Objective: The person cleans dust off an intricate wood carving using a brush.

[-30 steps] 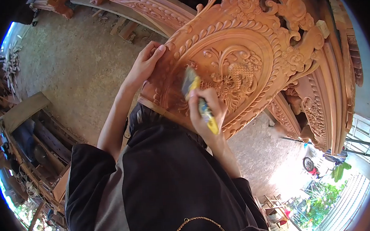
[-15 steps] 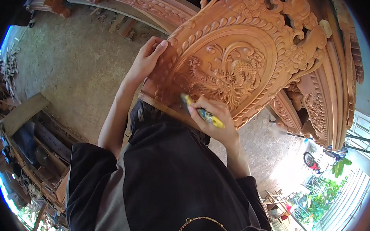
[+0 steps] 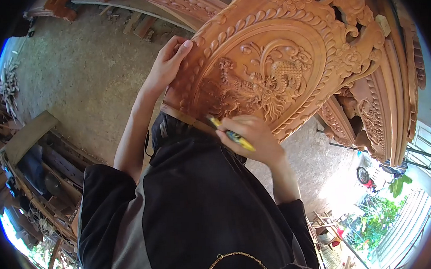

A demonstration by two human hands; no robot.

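A reddish-brown carved wooden panel (image 3: 313, 46), with an oval border around a dragon relief, leans across my lap, its lower edge at my waist. My left hand (image 3: 172, 61) grips its left edge, thumb on the carved face and fingers curled around the side. In my right hand (image 3: 254, 135) is a brush (image 3: 245, 143) with a yellow and dark handle, pinched between thumb and fingers. The brush tip is at the panel's bottom edge, below the dragon. Wood there looks darker than the upper part.
More carved wooden pieces (image 3: 370, 112) stand to the right, behind the panel. Concrete floor (image 3: 90, 77) stretches out on the left, with wood offcuts (image 3: 144, 27) at the back. A wooden rack (image 3: 48, 192) holds items at left. Green plants (image 3: 380, 218) show at lower right.
My right hand has shifted slightly right and down, bringing the brush tip from the panel's face to its bottom edge. My left hand keeps its hold on the panel's edge.
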